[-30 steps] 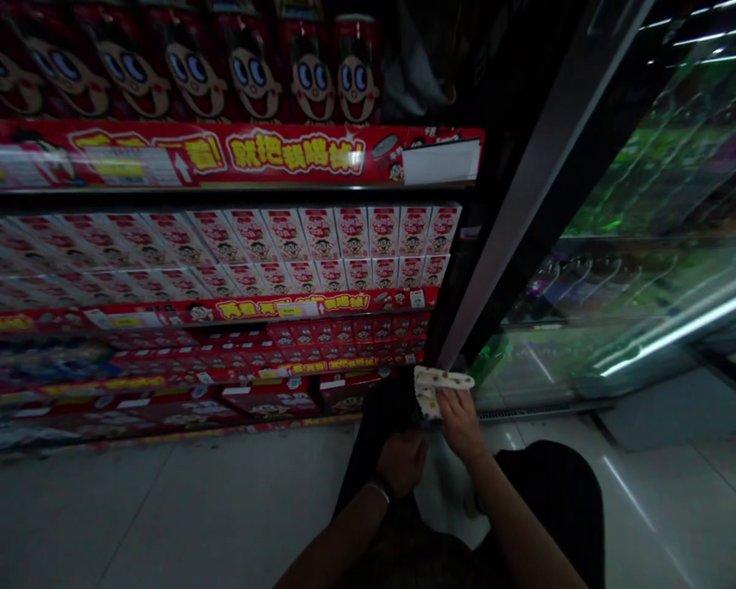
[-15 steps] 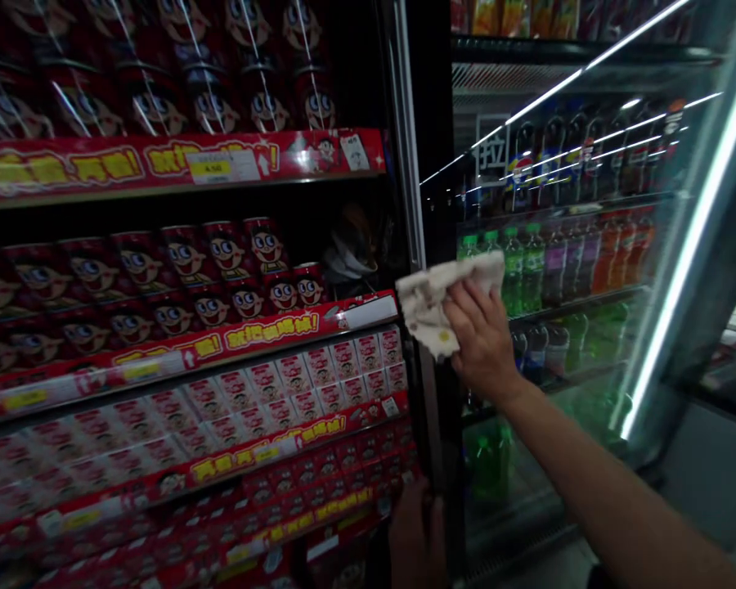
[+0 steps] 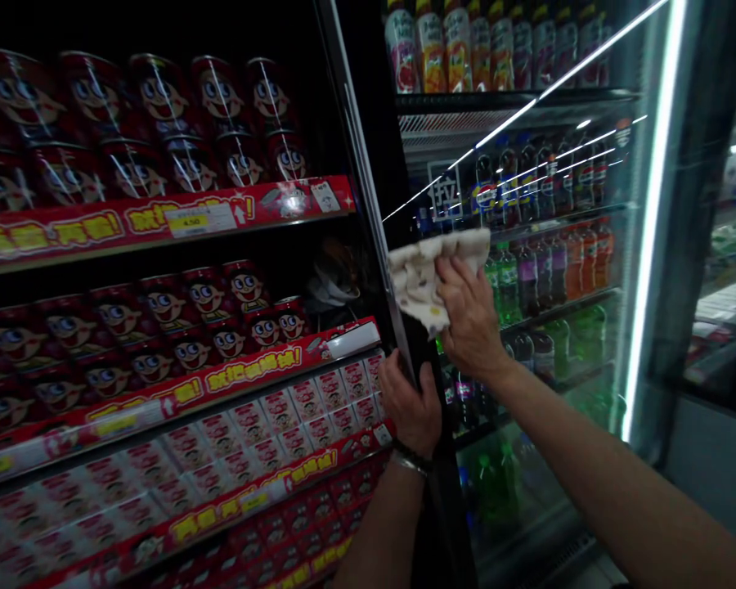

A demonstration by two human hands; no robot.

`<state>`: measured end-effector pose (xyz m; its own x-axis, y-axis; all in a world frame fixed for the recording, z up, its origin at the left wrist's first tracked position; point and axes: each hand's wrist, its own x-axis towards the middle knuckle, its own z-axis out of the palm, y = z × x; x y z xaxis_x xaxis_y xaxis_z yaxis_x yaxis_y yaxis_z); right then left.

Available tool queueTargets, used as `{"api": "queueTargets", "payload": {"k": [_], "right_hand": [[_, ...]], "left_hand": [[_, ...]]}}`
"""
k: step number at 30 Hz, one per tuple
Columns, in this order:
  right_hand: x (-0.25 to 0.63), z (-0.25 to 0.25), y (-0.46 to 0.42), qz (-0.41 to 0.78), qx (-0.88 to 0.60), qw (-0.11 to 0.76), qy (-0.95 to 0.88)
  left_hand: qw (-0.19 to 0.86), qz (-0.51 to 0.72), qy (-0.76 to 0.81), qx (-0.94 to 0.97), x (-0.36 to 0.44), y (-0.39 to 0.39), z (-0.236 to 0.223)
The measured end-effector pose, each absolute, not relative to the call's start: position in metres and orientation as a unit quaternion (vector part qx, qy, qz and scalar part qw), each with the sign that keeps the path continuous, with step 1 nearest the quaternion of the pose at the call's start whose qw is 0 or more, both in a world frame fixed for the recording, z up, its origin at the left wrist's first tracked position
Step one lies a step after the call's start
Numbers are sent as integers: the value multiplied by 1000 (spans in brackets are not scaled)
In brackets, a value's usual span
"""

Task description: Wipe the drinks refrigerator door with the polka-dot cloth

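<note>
My right hand [image 3: 469, 319] presses a pale spotted cloth [image 3: 426, 274] beside the metal-edged dark door frame [image 3: 368, 176], over the glass of a drinks cooler. Its fingers lie on top of the bunched cloth, and the arm reaches in from the lower right. Lower down, my left hand [image 3: 412, 409] straddles the edge of the same frame, fingers on the shelf side and thumb on the other. A dark band and a bracelet [image 3: 412, 460] circle the left wrist.
To the left, shelves hold red cans [image 3: 159, 90] and small cartons [image 3: 279, 417] behind red price strips [image 3: 245, 372]. Several bottles [image 3: 531, 266] stand behind the cooler's glass door at right. A bright light strip [image 3: 653, 204] runs down beyond them.
My left hand has risen from the bottom onto the frame edge. The right hand still holds the cloth, now a little further left in view. The whole view has shifted, showing more upper bottles.
</note>
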<state>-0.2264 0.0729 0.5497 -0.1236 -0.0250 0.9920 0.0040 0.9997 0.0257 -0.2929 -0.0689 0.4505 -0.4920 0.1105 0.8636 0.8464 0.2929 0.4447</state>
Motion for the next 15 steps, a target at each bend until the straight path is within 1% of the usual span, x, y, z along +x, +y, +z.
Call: {"api": "queueTargets", "payload": {"k": [2, 4, 6, 7, 8, 10, 12, 15], "right_hand": [[-219, 491, 66, -6, 19, 651, -759], [-210, 443, 63, -11, 24, 641, -767], [-204, 414, 67, -20, 29, 638, -769], [-203, 410, 70, -25, 33, 638, -769], [-203, 412, 74, -30, 37, 637, -769], [-206, 438, 84, -47, 44, 635, -770], [-211, 485, 91, -73, 46, 626, -775], [-219, 572, 98, -104, 38, 608, -786]], "left_hand": [[394, -475, -713, -333, -300, -65, 451], [410, -456, -717, -331, -305, -63, 449], [421, -437, -727, -320, -308, -63, 448], [427, -430, -731, -313, -309, -64, 448], [433, -423, -734, -308, -309, -64, 448], [448, -412, -733, -304, -310, -64, 449], [460, -406, -730, -301, -310, -64, 451], [468, -402, -730, -294, -311, -65, 454]]}}
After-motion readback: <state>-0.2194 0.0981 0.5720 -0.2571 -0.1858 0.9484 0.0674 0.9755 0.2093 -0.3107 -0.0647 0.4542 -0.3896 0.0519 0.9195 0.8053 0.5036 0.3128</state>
